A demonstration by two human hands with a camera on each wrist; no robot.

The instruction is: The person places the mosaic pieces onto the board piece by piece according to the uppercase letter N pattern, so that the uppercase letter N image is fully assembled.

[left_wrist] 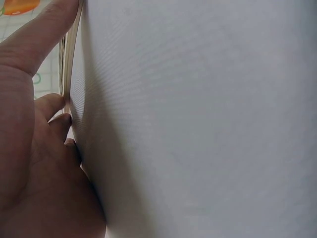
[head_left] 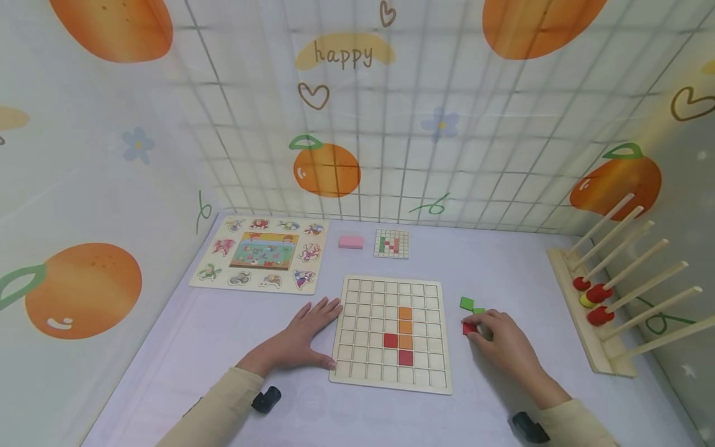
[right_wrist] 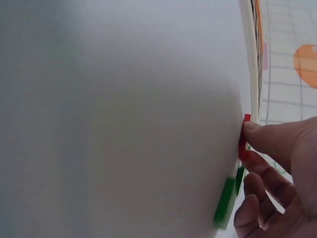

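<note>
A square wooden grid board point(head_left: 363, 313) lies flat mid-table. In it sit a column of three orange tiles point(head_left: 404, 327) and two red tiles point(head_left: 390, 341). My left hand point(head_left: 298, 338) rests with spread fingers beside the board's left edge, thumb and fingertips touching it; the left wrist view shows the palm point(left_wrist: 44, 153) low against the table. Right of the board, my right hand point(head_left: 508, 349) pinches a red square tile point(right_wrist: 244, 139) between thumb and index finger. Green tiles point(head_left: 467, 303) lie close by, one partly hidden behind the fingers.
Behind the board are a pattern card point(head_left: 392, 244) and a pink block point(head_left: 350, 242). A sea-animal puzzle board point(head_left: 223, 273) lies at the back left. On the right stands a wooden peg rack point(head_left: 592, 323) with red and yellow beads. A patterned cloth wall point(head_left: 385, 136) rises behind.
</note>
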